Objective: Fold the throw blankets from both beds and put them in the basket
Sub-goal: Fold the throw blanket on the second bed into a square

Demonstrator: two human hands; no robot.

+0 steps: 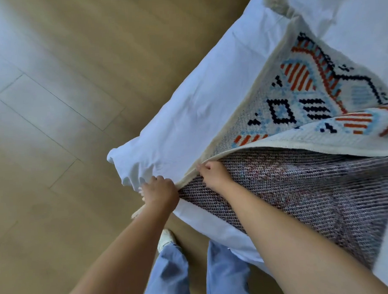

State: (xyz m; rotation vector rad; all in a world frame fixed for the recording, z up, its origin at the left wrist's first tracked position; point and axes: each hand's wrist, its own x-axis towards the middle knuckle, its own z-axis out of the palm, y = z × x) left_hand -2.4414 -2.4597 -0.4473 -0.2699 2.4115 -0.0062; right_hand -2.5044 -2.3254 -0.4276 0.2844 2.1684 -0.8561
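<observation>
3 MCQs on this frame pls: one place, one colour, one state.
1. The throw blanket lies: A on a chair; B on the bed; C in a basket.
2. Its striped patches are: A green; B orange; C yellow.
3. Grip of the right hand: A open, empty; B flat on a table; C pinching the blanket's edge.
Answers: 1 B, the bed shows beneath it; 2 B, orange bars run through the pattern; 3 C, the fingers close on the folded-over edge.
</observation>
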